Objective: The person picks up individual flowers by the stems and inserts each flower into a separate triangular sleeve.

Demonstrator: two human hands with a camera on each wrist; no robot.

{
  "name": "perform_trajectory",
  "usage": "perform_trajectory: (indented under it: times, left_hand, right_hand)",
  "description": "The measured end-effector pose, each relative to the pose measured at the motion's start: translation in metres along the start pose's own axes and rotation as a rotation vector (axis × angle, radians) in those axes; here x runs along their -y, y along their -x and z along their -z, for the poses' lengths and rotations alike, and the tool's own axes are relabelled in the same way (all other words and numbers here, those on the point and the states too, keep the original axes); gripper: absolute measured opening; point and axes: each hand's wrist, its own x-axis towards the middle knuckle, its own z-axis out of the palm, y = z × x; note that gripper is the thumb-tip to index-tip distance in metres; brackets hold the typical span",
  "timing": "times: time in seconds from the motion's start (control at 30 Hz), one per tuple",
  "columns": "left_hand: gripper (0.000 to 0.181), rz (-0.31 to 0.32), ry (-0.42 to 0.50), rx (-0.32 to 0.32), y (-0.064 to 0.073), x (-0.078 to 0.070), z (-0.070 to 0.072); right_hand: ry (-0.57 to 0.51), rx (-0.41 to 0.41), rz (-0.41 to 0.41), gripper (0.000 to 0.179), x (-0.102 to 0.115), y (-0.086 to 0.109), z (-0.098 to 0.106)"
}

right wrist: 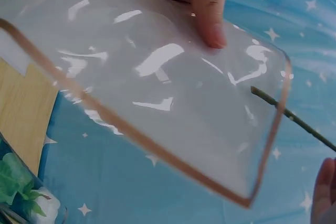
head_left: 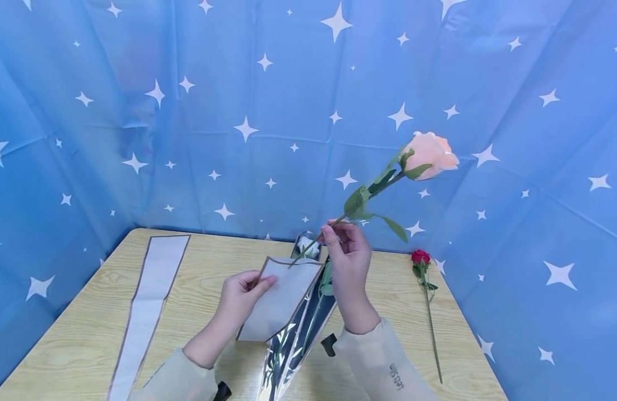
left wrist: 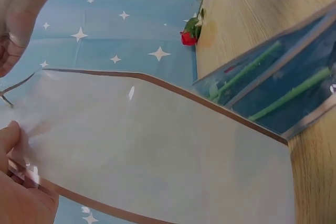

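Pale sleeves (head_left: 386, 359) came nearest me, behind the grips. Pinching its stem, the right grip (head_left: 352, 264) held the peach rose (head_left: 429, 159) above and beyond itself, the stem's tip overlapping the mouth of the bag (head_left: 280, 303) that the left grip (head_left: 240, 298) pinched. I judged the rose light, stiff-stemmed, best held there, its petals easily crushed; the bag, slick and floppy. Between the grips, on the counter (head_left: 200, 289), a packet (head_left: 313, 320) contained a white rose (head_left: 308, 247).

You've got a smooth, v. glossy plastic pouch (head_left: 283, 303), semi-transp. Clear wrap (head_left: 288, 345): shiny plastic film w/ bright glints. Your peach rose (head_left: 429, 157): matt petals, fabric-like approx. Table (head_left: 388, 289): smooth wood-look, low sheen. Backdrop (head_left: 298, 83): creased cloth or plastic, slight gloss. Your R sleeve (head_left: 383, 362): matt cloth.
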Motion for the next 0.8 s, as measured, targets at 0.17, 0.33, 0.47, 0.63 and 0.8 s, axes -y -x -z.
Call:
perform_trajectory:
  times: [0.17, 0.33, 0.47, 0.63, 0.8]
  left_hand:
    - [0.023, 0.043, 0.014, -0.020, 0.001, -0.004, 0.000]
    - [0.022, 0.067, 0.063, -0.018, 0.002, -0.009, -0.002]
    - [0.021, 0.056, 0.082, -0.008, 0.004, -0.009, -0.004]
    - [0.019, 0.032, 0.071, 0.013, 0.003, -0.010, -0.006]
    - [0.018, 0.030, 0.052, 0.041, 0.003, -0.011, -0.008]
  right_hand:
    - [0.051, 0.011, -0.022, 0.016, -0.006, 0.003, -0.002]
    - [0.114, 0.014, -0.066, 0.016, -0.009, 0.007, -0.006]
    - [0.112, 0.042, -0.088, 0.018, -0.010, 0.010, -0.009]
    - [0.118, 0.068, -0.094, 0.018, -0.011, 0.012, -0.012]
    - [0.121, 0.073, -0.108, 0.017, -0.014, 0.013, -0.013]
